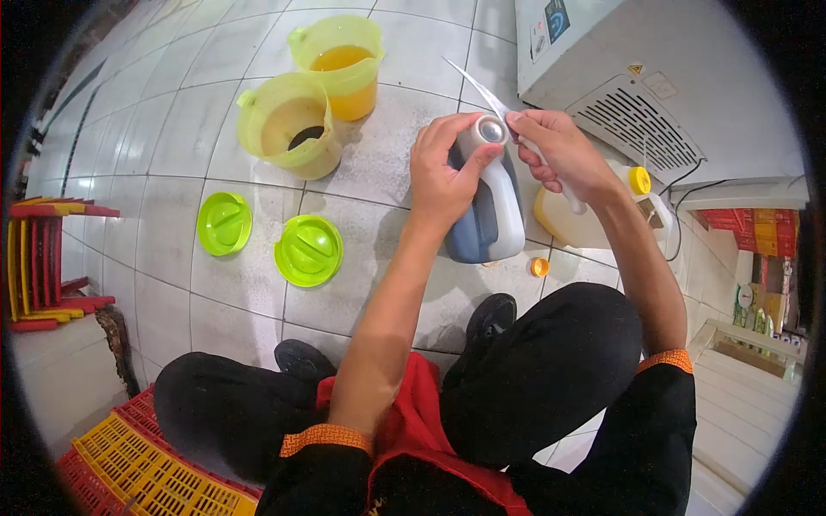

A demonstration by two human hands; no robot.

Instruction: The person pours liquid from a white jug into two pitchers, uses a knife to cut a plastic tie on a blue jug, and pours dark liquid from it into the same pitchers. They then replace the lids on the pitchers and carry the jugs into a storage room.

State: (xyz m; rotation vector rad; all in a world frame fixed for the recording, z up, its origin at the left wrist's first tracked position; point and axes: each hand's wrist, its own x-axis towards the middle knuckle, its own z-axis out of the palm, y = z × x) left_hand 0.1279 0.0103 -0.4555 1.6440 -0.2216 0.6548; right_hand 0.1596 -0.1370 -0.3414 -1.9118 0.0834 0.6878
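Note:
A jug of dark liquid (469, 245) with a pale handle stands on the tiled floor in front of me. My left hand (443, 168) is wrapped around its neck, thumb near the mouth. A round silvery seal (491, 130) covers the mouth. In my right hand (559, 150) is a knife (476, 84) with a white handle, its blade pointing up and to the left past the neck. The blade's lower part lies right beside the rim. An orange cap (539, 267) rests on the floor to the right of the jug.
Two yellow-green pitchers (258, 129) with liquid stand at the upper left, their green lids (308, 250) on the floor nearer me. A yellow-capped jug (555, 215) is behind my right forearm. A white appliance (602, 77) stands at the right. Plastic crates (138, 464) sit at lower left.

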